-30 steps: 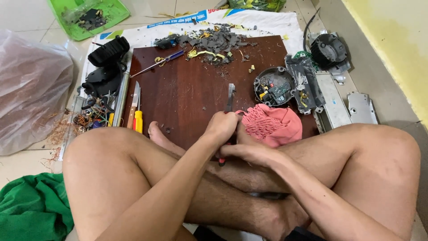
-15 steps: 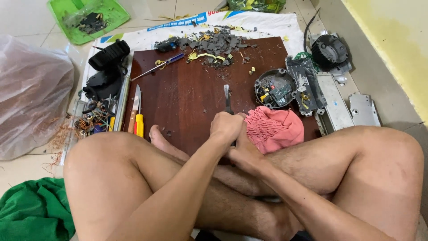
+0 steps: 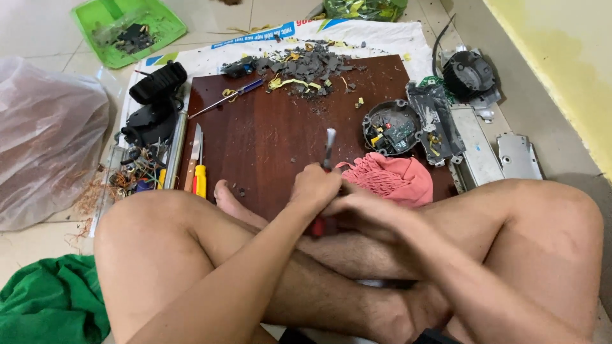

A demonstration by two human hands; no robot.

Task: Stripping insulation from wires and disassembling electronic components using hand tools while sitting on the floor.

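I sit cross-legged at the near edge of a dark brown wooden board [image 3: 280, 127]. My left hand [image 3: 317, 186] grips a pair of pliers [image 3: 329, 148] with red handles, whose metal jaws stick up and point away from me. My right hand [image 3: 362, 207] is closed right against the left one at the plier handles; what it holds is hidden by the fingers. A pink cloth [image 3: 390, 178] lies just right of both hands on the board.
Grey scrap and yellow wire bits [image 3: 299, 64] litter the board's far edge. A round circuit housing [image 3: 390, 126] and metal parts [image 3: 479, 150] lie to the right. Knives and a yellow cutter [image 3: 196, 167], black parts [image 3: 156, 95], a green tray [image 3: 127, 28], a plastic bag [image 3: 48, 137] and green cloth [image 3: 44, 309] are to the left.
Both hands stay together at the pliers; they have shifted slightly and the jaws point a bit more upright. The view has moved a little.
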